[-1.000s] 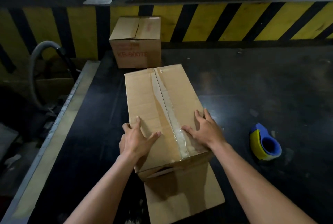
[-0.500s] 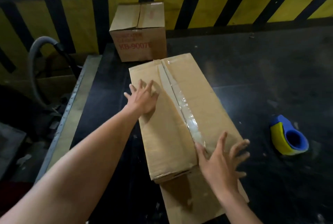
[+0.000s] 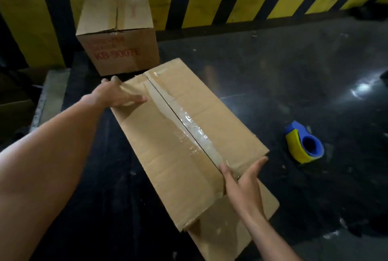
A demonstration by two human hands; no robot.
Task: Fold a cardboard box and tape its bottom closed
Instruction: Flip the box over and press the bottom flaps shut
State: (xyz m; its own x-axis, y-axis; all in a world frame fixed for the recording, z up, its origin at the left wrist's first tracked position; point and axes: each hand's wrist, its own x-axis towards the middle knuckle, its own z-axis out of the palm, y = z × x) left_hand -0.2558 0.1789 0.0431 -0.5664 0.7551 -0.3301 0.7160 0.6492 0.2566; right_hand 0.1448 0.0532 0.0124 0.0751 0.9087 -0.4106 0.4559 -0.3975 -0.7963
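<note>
Left hand (image 3: pixel 117 95) lies flat on the far end of the taped box (image 3: pixel 184 135), right hand (image 3: pixel 241 185) open at its near end (light, stiff; best gripped by its ends), mid-counter (image 3: pixel 273 76).

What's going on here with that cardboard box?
A person is working on a cardboard box lying on a dark table. Clear tape already runs along its seam. The left hand rests flat at the far end, the right hand at the near end. A blue-and-yellow tape dispenser lies aside, untouched.
</note>
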